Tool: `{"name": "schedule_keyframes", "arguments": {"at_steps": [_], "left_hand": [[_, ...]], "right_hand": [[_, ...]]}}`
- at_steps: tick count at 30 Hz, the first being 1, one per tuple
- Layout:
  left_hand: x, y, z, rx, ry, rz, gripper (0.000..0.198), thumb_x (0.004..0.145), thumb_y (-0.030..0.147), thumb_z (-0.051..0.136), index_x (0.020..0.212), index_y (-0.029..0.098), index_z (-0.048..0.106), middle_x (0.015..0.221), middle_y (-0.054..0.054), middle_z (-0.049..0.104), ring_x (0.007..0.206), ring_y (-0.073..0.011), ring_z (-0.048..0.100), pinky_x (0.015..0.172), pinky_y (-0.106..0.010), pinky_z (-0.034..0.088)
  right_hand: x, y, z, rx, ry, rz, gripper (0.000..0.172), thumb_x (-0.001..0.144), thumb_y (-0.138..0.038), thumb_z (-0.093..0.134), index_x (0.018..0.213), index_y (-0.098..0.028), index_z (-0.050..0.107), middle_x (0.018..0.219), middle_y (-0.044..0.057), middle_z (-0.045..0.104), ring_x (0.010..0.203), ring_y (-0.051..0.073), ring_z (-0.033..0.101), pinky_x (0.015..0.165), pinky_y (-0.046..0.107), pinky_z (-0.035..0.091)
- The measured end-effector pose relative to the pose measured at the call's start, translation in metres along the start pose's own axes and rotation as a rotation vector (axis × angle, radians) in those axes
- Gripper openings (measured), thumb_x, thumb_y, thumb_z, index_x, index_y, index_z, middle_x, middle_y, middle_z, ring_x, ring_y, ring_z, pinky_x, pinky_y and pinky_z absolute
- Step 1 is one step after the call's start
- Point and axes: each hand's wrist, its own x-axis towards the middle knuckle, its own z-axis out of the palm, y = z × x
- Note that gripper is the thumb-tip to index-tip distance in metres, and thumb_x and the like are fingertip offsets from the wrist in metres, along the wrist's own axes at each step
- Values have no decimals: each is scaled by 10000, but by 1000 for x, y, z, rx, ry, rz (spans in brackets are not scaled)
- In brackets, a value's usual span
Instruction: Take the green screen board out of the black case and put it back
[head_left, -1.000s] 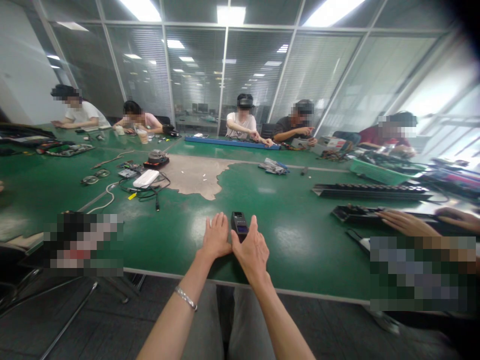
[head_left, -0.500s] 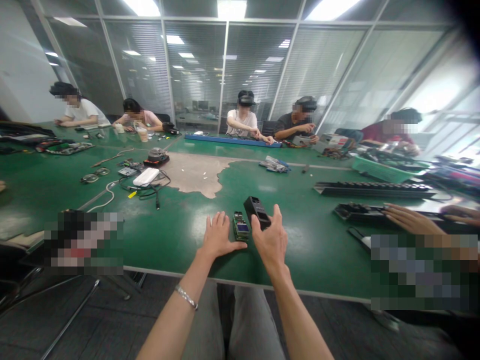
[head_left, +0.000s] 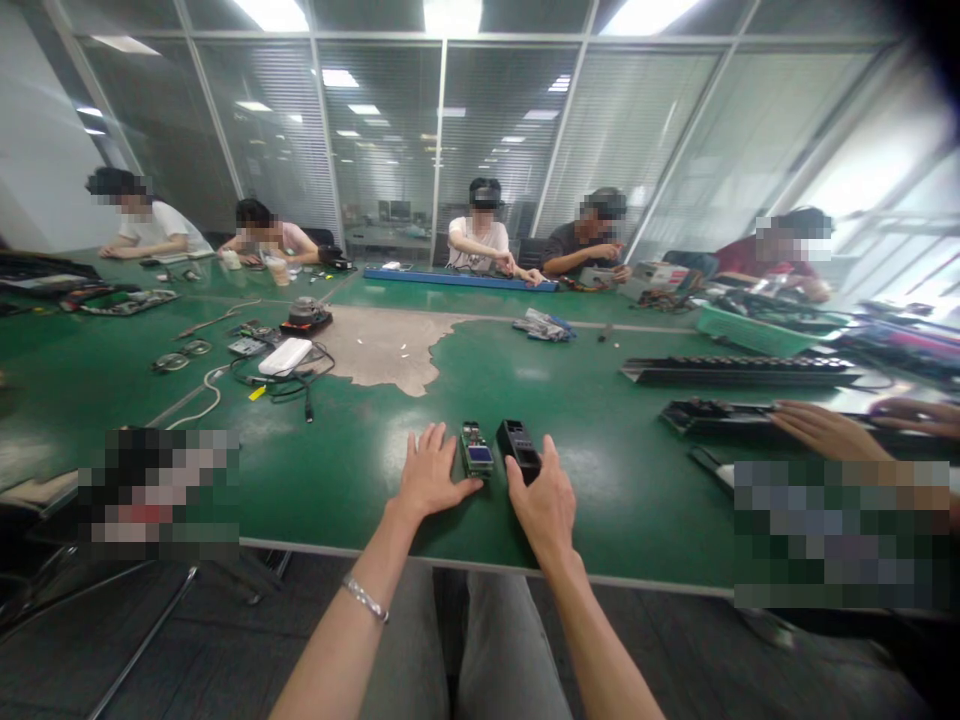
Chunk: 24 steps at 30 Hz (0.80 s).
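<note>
Hands [head_left: 429, 476] at circuit board [head_left: 476, 454], black case [head_left: 519, 446]; white box [head_left: 285, 357], cables [head_left: 309, 409] leftward.

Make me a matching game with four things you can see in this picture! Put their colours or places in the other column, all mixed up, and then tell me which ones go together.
Things:
1. bracelet
2. circuit board
3. case
4. basket

Colours and places:
A. at the right hand
B. light green
C. shiny and silver
D. close to the thumb of the left hand

Right pairs: 1-C, 2-D, 3-A, 4-B
</note>
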Motion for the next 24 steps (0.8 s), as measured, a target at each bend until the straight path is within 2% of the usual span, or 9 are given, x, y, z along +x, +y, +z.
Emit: {"name": "schedule_keyframes", "arguments": {"at_steps": [4, 9, 12, 17, 21, 24], "left_hand": [[0, 1, -1, 3, -15, 12, 819, 782, 754, 519, 1391, 211, 457, 1566, -129, 292, 1450, -348, 197, 1169, -587, 111], [1, 2, -4, 4, -31, 17, 788, 783, 709, 554, 1399, 230, 446, 1575, -121, 272, 1457, -343, 176, 1166, -596, 101], [0, 2, -5, 1, -37, 18, 786, 789, 705, 548, 1406, 230, 438, 1576, -125, 268, 1458, -345, 167, 1163, -601, 98], [0, 2, -5, -8, -37, 23, 788, 785, 705, 554, 1406, 234, 437, 1578, -129, 261, 1457, -349, 169, 1160, -606, 95], [-1, 0, -4, -20, -24, 30, 788, 786, 715, 546, 1404, 237, 438, 1572, -131, 272, 1456, -347, 175, 1159, -610, 95], [-1, 0, -2, -30, -14, 30, 793, 785, 724, 537, 1405, 240, 433, 1575, -120, 271, 1459, -343, 172, 1162, -608, 83]], "right_hand": [[-2, 3, 2, -35, -19, -50, 754, 909, -509, 451, 1479, -47, 281, 1334, 224, 559, 1067, 325, 598, 898, 419, 455], [-4, 6, 5, -16, 37, -90, 849, 872, -555, 497, 1477, -10, 258, 1351, 243, 532, 1168, 342, 535, 980, 439, 415], [-4, 6, 4, -27, 26, -96, 806, 887, -525, 477, 1480, -24, 259, 1340, 232, 544, 1136, 337, 550, 958, 444, 424], [-3, 4, 2, -31, -31, -68, 724, 907, -453, 447, 1482, -48, 275, 1337, 221, 558, 1069, 324, 591, 897, 431, 453], [1, -2, -4, 65, -16, 6, 748, 884, -497, 479, 1476, -74, 304, 1327, 211, 572, 1088, 323, 602, 909, 432, 460], [7, -16, -10, 160, 10, 35, 763, 878, -536, 490, 1474, -94, 313, 1289, 196, 601, 1095, 311, 612, 934, 426, 457]]}}
